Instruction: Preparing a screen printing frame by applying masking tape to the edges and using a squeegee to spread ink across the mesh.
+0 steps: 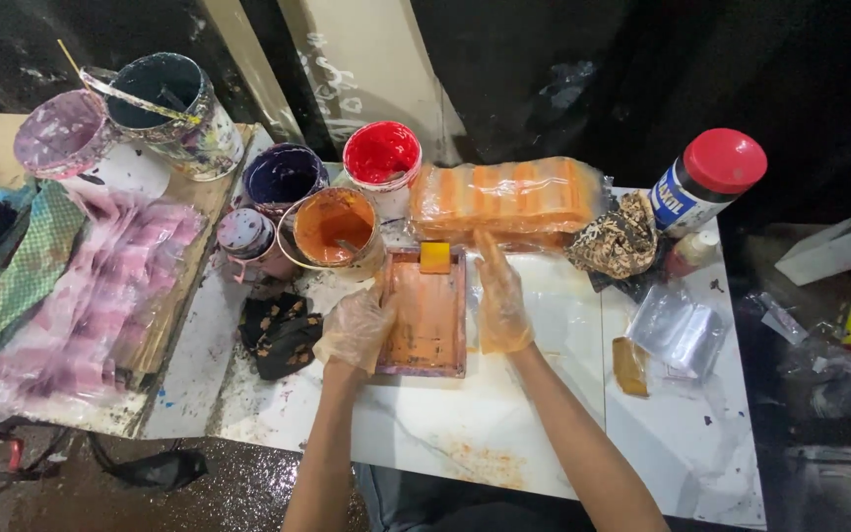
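Note:
A rectangular orange-stained frame lies on the white marble-patterned table in front of me. A small yellow-orange squeegee block rests at its far end. My left hand, in a thin clear glove, grips the frame's left edge. My right hand, also gloved, lies flat with fingers extended along the frame's right edge. Beyond the frame sits a clear plastic bundle of orange material.
Paint pots stand at the back: orange, red, dark purple, dark teal, pink. A red-lidded jar, patterned cloth, plastic bags, black rag and pink bundle lie around.

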